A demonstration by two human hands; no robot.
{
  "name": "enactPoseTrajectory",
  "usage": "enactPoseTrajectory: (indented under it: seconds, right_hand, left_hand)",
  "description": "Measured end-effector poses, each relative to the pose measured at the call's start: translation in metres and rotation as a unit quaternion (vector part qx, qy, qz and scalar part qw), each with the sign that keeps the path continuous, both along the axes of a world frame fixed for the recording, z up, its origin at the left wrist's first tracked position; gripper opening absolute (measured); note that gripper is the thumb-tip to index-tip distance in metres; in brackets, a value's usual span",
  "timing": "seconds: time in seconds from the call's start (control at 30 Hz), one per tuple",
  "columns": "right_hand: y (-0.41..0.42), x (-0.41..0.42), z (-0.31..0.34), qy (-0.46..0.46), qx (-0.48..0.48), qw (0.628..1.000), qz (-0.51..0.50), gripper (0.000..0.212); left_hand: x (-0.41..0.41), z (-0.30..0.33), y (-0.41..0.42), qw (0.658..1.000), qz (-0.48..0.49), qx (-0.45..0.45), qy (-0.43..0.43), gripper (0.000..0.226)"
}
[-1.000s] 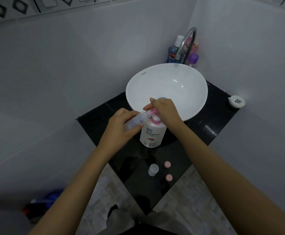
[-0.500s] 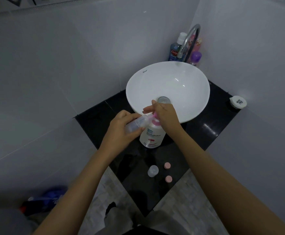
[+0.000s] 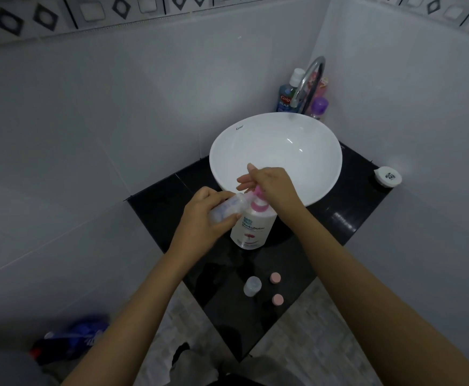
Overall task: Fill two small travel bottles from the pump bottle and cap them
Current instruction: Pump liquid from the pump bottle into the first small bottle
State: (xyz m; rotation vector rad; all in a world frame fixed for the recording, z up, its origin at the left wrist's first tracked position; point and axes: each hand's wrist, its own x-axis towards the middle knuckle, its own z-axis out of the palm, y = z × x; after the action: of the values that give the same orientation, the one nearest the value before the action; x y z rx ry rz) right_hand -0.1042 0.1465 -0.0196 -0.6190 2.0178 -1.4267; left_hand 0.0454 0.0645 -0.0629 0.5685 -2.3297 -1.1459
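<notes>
Pump head (image 3: 258, 192) higher than before

Head-height view, steeply down onto corner sink (image 3: 275, 151)

White pump bottle (image 3: 251, 228) with pink collar, two pink caps (image 3: 275, 277), black counter (image 3: 339, 218).

"shokubutsu" on pump bottle (image 3: 251, 228), "kosso" on basin rim (image 3: 239, 127), "colg" on blue bottle (image 3: 285, 100)
</notes>
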Motion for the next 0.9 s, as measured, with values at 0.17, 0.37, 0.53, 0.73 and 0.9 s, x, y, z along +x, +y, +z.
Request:
enactPoseTrajectory:
  seconds: [0.17, 0.37, 0.53, 0.73, 0.9]
  right_hand:
    - [0.002, 0.005, -0.014, -0.025, -0.020, 0.999, -0.033, 0.043]
    - [0.000, 0.001, -0.023, 0.001, 0.014, 1.000, -0.024, 0.042]
    - [0.002, 0.006, -0.027, 0.028, 0.019, 0.999, -0.019, 0.043]
    - [0.005, -0.002, -0.010, 0.003, -0.009, 1.000, -0.001, 0.042]
    - [0.002, 0.000, -0.019, 0.004, -0.025, 0.998, -0.054, 0.041]
  left_hand:
    - [-0.001, -0.002, -0.002, 1.000, -0.003, 0.004, 0.008, 0.044]
    - [-0.003, -0.007, -0.002, 1.000, -0.004, 0.021, 0.003, 0.043]
    - [-0.004, -0.007, -0.001, 0.999, -0.009, 0.046, 0.001, 0.039]
    - [-0.003, 0.001, -0.002, 0.998, -0.008, 0.058, 0.022, 0.042]
    - [-0.003, -0.001, -0.002, 0.997, -0.007, 0.070, 0.028, 0.041]
